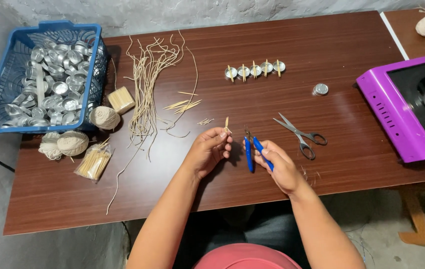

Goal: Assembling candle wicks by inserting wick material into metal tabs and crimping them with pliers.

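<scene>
The left hand (207,151) pinches a short bundle of thin wooden sticks (226,124) upright between thumb and fingertips, above the brown table (322,40). The right hand (278,167) is closed round blue-handled pliers (251,149), jaws pointing at the sticks. The sticks look light, stiff and brittle — best gripped low, near the base. Scissors (299,135) lie just right; waxed wick strands (145,84) left, a row of metal cups (255,69) beyond — none obstructs.

Five small metal cups (255,69) stand in a row, a sixth (320,89) apart. Three twine balls (104,117) lie by one blue basket (3,84). One pair of scissors (299,134).
</scene>
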